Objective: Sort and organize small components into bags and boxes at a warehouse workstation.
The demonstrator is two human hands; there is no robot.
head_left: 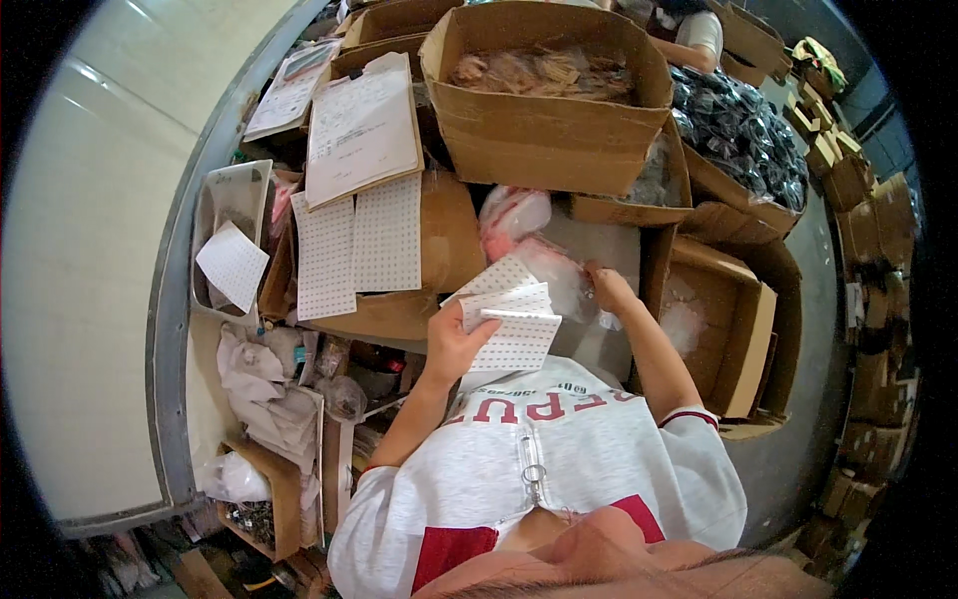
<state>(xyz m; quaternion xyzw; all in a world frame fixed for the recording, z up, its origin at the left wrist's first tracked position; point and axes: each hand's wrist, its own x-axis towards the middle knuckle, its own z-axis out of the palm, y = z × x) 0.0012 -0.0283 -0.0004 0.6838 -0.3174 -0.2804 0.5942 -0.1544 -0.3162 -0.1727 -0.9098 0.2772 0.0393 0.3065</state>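
My left hand grips a small stack of white sticker sheets covered in rows of small dots, fanned out in front of my chest. My right hand reaches forward and pinches a clear plastic bag that lies in an open cardboard box. A second clear bag with pink contents rests just beyond it. My grey and red shirt fills the lower middle of the view.
More dotted sheets and a paper form lie on flat cardboard at left. A large box of brown items stands ahead, with black packets to its right. An open box sits at right; another person's sleeve shows at top.
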